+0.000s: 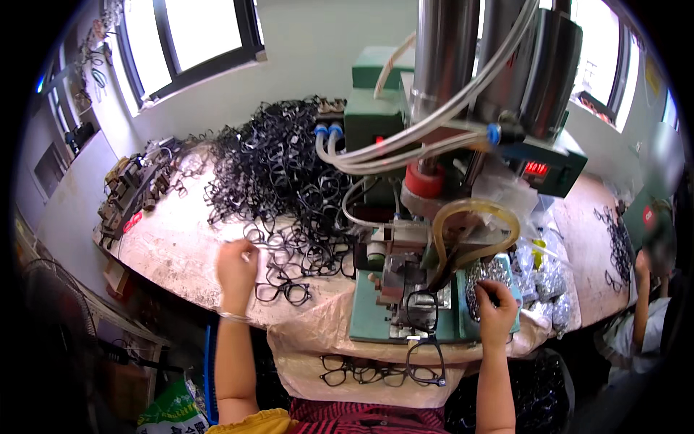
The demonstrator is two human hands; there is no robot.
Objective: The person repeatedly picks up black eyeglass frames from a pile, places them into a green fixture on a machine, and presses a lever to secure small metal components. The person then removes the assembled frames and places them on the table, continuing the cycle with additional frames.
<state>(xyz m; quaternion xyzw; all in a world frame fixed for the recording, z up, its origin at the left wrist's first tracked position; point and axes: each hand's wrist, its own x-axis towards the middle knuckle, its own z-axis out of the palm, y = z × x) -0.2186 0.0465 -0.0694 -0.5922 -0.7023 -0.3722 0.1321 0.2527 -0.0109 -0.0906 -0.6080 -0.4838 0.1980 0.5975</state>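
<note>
A workshop surface (173,246) is seen from above, with everything kept within arm's reach of the seated person. At the left, the left hand (237,266) is raised over loose black eyeglass frames; its fingers (246,253) are curled together, apparently pinching a thin frame part, though what is pinched cannot be made out. Just near it, one black frame (283,292) lies flat and apart from the rest. Behind, a large tangled heap of black frames (278,163) is piled far left of centre, presumably stock waiting its turn. In the middle stands a green press machine (405,304), with a frame (422,305) seated upright in its fixture and another hanging just below. A row of frames (361,372) lies on the near cloth-covered edge. At the right, the right hand (497,312) rests beside the machine, fingers bent onto crinkled silvery bags (538,278); whether anything is gripped cannot be told. Far right, another person is partly cut off by the rim.
</note>
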